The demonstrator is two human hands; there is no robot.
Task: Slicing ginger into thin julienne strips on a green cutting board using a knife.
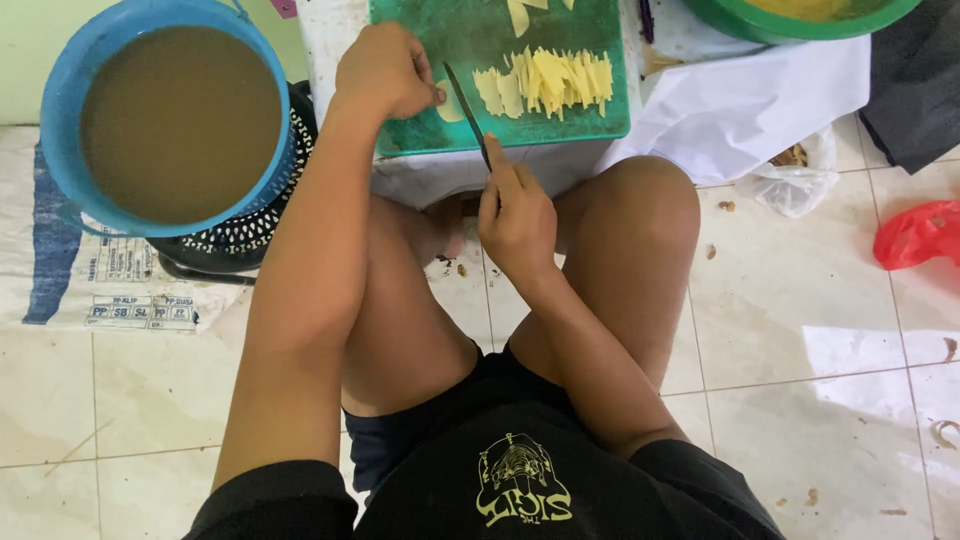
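A green cutting board lies at the top centre, with a heap of thin pale yellow strips on it. My right hand grips the handle of a knife; its dark blade points up onto the board. My left hand is curled on the board's left part, its fingers pressing a pale yellow piece right beside the blade. More yellow pieces sit at the board's far edge. My bare knees frame the hands from below.
A blue bucket of murky brown liquid stands at the upper left on a black perforated basket. A green basin, white cloth, clear plastic bag, red bag and dark cloth lie at the right on the tiled floor.
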